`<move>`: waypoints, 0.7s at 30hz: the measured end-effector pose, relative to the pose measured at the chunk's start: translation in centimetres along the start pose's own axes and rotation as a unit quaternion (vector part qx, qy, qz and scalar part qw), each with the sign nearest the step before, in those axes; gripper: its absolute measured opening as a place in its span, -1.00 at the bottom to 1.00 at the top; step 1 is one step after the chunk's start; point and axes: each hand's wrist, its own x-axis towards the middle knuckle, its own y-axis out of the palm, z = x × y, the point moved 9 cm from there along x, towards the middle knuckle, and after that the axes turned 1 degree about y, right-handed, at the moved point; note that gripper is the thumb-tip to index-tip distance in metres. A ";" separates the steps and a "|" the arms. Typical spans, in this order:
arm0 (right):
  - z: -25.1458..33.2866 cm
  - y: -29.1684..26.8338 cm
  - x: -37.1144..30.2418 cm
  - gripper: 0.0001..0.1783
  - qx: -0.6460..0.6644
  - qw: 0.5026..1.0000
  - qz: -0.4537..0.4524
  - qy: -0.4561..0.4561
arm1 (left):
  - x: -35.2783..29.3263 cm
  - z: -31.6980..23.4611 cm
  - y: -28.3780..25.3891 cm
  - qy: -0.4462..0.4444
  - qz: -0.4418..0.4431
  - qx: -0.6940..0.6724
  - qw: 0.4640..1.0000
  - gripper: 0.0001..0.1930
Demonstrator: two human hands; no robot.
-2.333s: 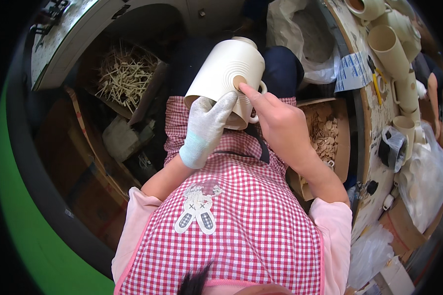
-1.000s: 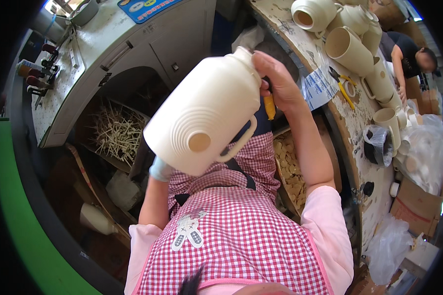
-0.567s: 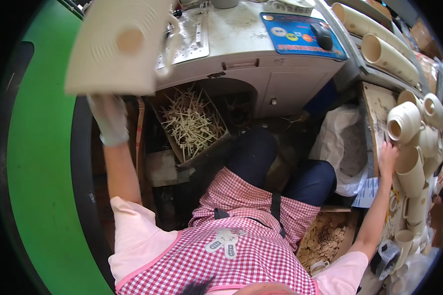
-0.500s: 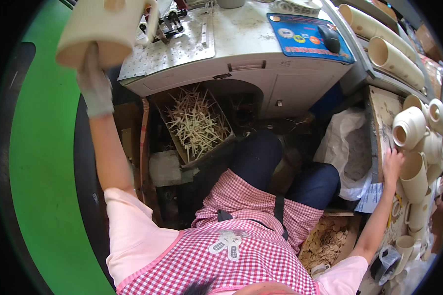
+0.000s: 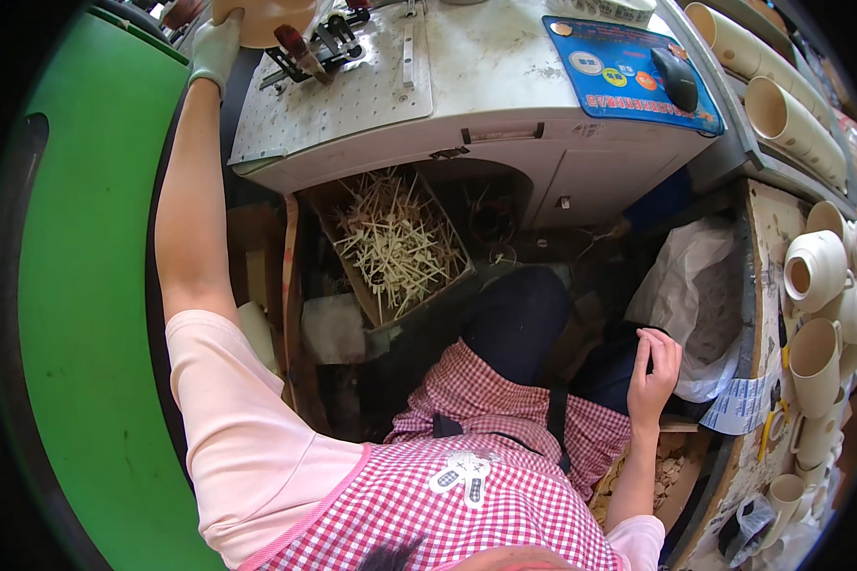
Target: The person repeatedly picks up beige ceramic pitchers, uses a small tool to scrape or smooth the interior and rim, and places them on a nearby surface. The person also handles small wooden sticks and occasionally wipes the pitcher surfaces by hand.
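My left hand (image 5: 216, 49), in a pale glove, reaches up at the far left with its fingers around a large cream mug (image 5: 281, 24). The top edge of the view cuts off much of the mug and some of the fingers. Beside it, on the perforated metal plate (image 5: 371, 95), stands a small black clamp-like fixture (image 5: 316, 52). My bare right hand (image 5: 654, 373) hangs above my right thigh, fingers loosely bent and a gap between thumb and fingers. Nothing shows in it.
Cream mugs (image 5: 815, 357) crowd the right-hand shelf, near long cream tubes (image 5: 769, 108). A computer mouse (image 5: 674, 80) lies on a blue mat (image 5: 595, 71). Under the bench sit a box of thin pale sticks (image 5: 390, 243) and a plastic bag (image 5: 686, 295). Green panel (image 5: 95, 285) at left.
My left hand has carried the mug up and away, toward the top edge. My right hand has left the mugs on the right and come in over my lap. The view has shifted slightly.
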 end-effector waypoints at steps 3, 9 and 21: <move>-0.9 0.8 -0.6 -0.87 -0.012 1.000 0.008 0.002 | -1.3 0.3 0.2 -0.036 0.018 -0.044 0.998 -0.41; -2.1 2.2 -1.7 -0.89 -0.072 0.997 -0.010 -0.015 | -1.0 0.5 0.8 -0.057 0.073 0.016 0.996 -0.39; -2.6 3.3 -2.5 -0.86 -0.189 0.981 -0.007 -0.042 | -5.1 -3.4 1.4 0.016 0.123 -0.146 0.981 -0.72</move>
